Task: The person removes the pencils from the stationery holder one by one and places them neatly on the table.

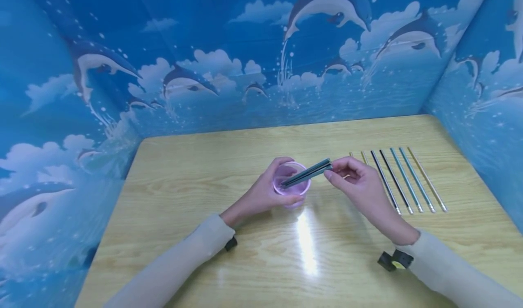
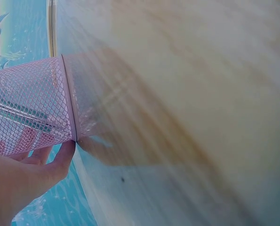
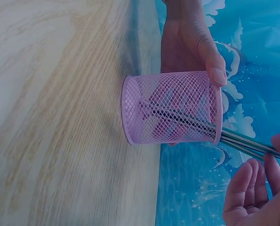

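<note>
A pink mesh pen holder (image 3: 177,106) stands upright on the wooden table. My left hand (image 1: 271,188) grips it around the side, with fingers on the far side and thumb on the near side. Several dark green pencils (image 1: 304,175) lean inside it as a bundle. Their lower ends show through the mesh in both wrist views. My right hand (image 1: 359,181) pinches the pencils' upper ends between thumb and fingers, just outside the rim. In the right wrist view, the other fingers of this hand are loosely bent below the bundle.
To the right, a row of pencils (image 1: 402,178) lies side by side on the table (image 1: 184,176), in black, blue and gold tones with their eraser ends toward me. My right hand hides part of the row. A dolphin-print backdrop (image 1: 229,72) encloses the table's back and sides.
</note>
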Motion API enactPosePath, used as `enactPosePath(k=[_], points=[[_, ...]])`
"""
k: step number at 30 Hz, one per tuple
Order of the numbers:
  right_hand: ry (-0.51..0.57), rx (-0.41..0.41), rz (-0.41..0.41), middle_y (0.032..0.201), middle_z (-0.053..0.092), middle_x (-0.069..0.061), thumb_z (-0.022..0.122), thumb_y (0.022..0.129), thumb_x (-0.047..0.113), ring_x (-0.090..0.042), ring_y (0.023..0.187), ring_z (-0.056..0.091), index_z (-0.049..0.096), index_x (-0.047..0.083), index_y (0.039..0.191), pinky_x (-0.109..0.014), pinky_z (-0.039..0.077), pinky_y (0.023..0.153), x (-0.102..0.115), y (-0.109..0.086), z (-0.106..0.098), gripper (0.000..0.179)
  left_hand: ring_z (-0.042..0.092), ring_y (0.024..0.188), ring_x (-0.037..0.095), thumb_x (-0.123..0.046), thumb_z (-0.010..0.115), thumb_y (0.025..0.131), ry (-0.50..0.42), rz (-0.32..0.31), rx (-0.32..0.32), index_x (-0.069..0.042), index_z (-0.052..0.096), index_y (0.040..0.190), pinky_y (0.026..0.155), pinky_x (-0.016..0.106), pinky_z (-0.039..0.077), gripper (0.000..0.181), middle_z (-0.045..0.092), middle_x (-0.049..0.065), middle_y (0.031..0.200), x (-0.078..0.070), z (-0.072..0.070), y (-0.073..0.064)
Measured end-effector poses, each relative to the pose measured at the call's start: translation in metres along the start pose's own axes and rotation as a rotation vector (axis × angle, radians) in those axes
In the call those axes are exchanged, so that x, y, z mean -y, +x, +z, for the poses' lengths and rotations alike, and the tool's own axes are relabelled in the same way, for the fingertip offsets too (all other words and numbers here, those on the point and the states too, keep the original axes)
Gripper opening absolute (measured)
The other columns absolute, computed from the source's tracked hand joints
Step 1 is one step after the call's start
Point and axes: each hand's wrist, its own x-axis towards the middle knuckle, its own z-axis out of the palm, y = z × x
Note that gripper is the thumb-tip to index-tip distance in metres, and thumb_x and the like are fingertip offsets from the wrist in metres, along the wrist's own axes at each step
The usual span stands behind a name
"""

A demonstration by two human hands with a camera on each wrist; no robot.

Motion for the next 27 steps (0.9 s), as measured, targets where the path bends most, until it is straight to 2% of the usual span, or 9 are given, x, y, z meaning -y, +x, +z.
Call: enactPosePath(k=[7, 13, 22, 27], points=[[0.064, -0.028, 0.033, 0.1, 0.072, -0.007, 0.076, 0.105, 0.013, -0.016, 0.082, 0.068, 0.071, -0.006, 0.117, -0.024, 0.06, 0.072, 0.001, 0.002, 0.001, 0.023, 0.059, 0.138, 0.018, -0.017, 0.095, 0.087, -0.011, -0.009, -0.007, -0.031, 0.039, 0.159, 0.113, 0.046, 0.05, 0.092, 0.062, 0.004, 0.148, 0.001, -0.001, -0.001], [0.089, -0.097, -0.005, 0.104, 0.073, -0.01, 0.072, 0.107, 0.012, -0.015, 0.084, 0.07, 0.069, -0.005, 0.118, -0.022, 0.06, 0.073, 0.003, -0.001, -0.009, 0.02, 0.06, 0.137, 0.02, -0.017, 0.096, 0.086, -0.016, 0.003, -0.004, -0.029, 0.041, 0.158, 0.111, 0.045, 0.052, 0.091, 0.063, 0.003, 0.147, 0.002, 0.0, 0.0], [0.448, -0.256, -0.11, 0.105, 0.076, -0.014, 0.068, 0.107, 0.0, -0.022, 0.096, 0.076, 0.065, -0.009, 0.112, -0.027, 0.063, 0.08, 0.006, 0.002, -0.016, 0.011, 0.059, 0.137, 0.023, -0.014, 0.095, 0.086, -0.038, 0.0, 0.001, -0.021, 0.042, 0.158, 0.109, 0.047, 0.054, 0.09, 0.063, 0.005, 0.146, 0.001, 0.0, 0.001], [0.685, -0.29, -0.186, 0.107, 0.076, -0.022, 0.064, 0.107, -0.007, -0.03, 0.098, 0.077, 0.062, -0.011, 0.111, -0.032, 0.064, 0.084, 0.013, 0.002, -0.025, 0.006, 0.059, 0.138, 0.021, -0.015, 0.096, 0.085, -0.02, -0.011, -0.005, -0.026, 0.043, 0.157, 0.109, 0.047, 0.054, 0.09, 0.063, 0.002, 0.146, -0.002, 0.0, 0.0]])
